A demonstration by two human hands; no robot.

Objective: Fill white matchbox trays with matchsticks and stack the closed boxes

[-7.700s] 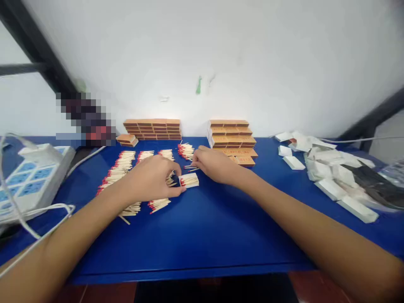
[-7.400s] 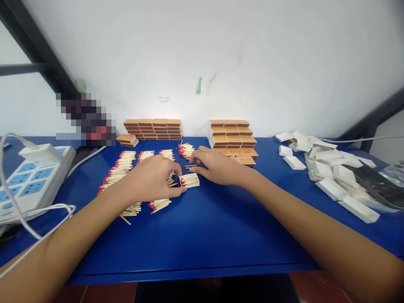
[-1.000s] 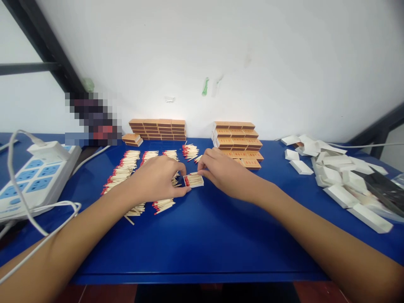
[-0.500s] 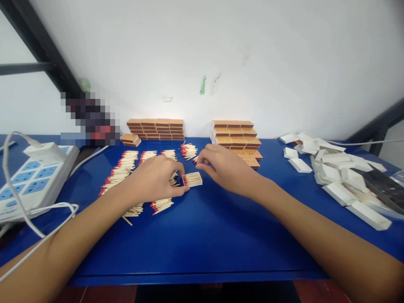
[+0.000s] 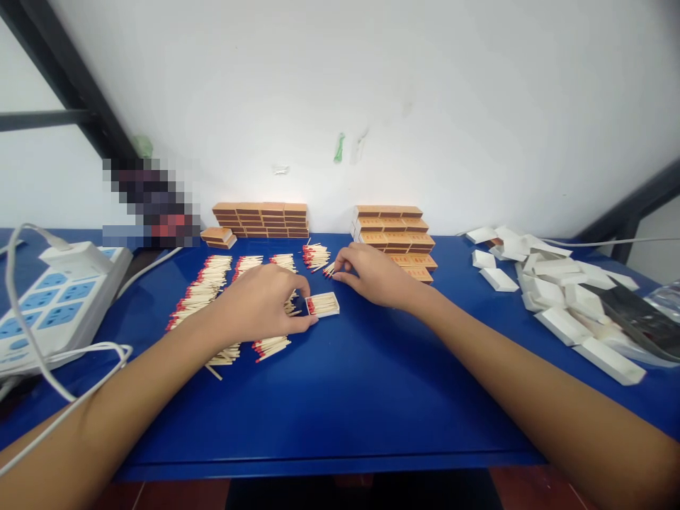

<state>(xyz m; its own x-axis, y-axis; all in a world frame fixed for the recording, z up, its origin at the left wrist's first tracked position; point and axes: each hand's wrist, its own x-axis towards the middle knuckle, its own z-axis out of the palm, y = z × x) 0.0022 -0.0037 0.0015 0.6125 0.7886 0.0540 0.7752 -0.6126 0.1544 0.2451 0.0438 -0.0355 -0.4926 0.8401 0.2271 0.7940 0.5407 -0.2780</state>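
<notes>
My left hand (image 5: 260, 301) is closed on the left end of a small white matchbox tray (image 5: 324, 304) filled with red-tipped matches, holding it on the blue table (image 5: 340, 397). A little behind the tray, my right hand (image 5: 375, 273) pinches a few loose matches (image 5: 329, 268) beside a small pile of matches (image 5: 314, 256). Rows of matches (image 5: 205, 290) lie under and to the left of my left hand.
Two stacks of orange matchboxes (image 5: 263, 219) (image 5: 396, 234) stand against the white wall. A heap of white empty trays (image 5: 557, 290) lies on the right. A white-and-blue power strip (image 5: 53, 297) with cables sits at the left edge.
My right hand has moved back from the tray to the loose matches behind it and closed on a few. My left hand and the tray stay in place.
</notes>
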